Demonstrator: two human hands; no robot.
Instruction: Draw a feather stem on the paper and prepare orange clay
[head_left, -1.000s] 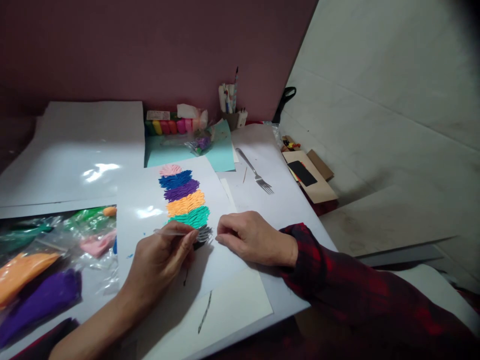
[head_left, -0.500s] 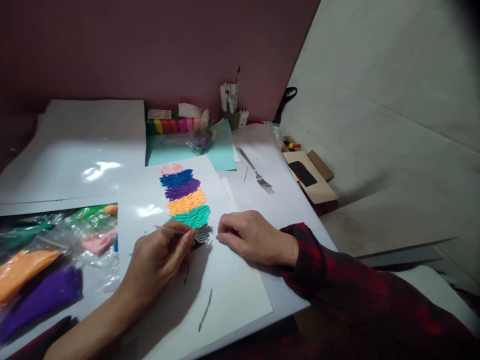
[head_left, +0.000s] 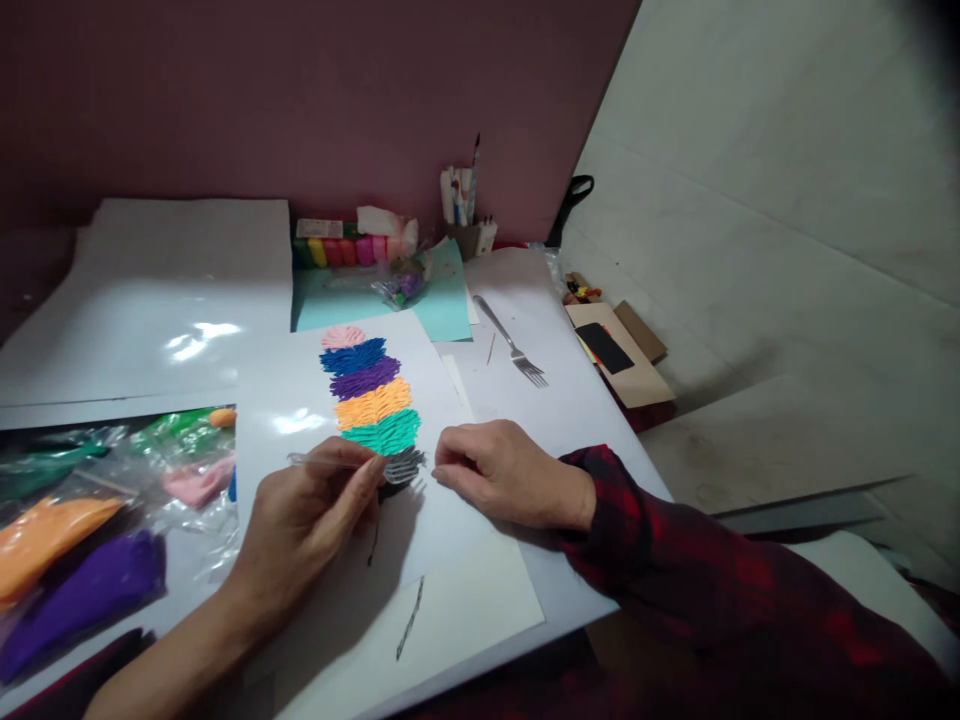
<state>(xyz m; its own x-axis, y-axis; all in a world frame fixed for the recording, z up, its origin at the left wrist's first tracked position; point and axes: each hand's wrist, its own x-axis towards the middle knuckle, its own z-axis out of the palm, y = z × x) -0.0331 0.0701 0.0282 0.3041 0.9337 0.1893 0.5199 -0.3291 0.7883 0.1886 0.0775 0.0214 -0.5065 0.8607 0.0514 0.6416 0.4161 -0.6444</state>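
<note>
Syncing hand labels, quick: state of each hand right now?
Left hand: closed, holding a clear tool at the grey band.
Right hand: loosely closed beside the band, nothing visible in it.

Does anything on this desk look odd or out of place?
Perhaps the fork: cutlery seems unusual there, right of the clay bands. Also a dark streak on the cream sheet, like a stray smudge; whether mark or scrap, I can't tell.
</note>
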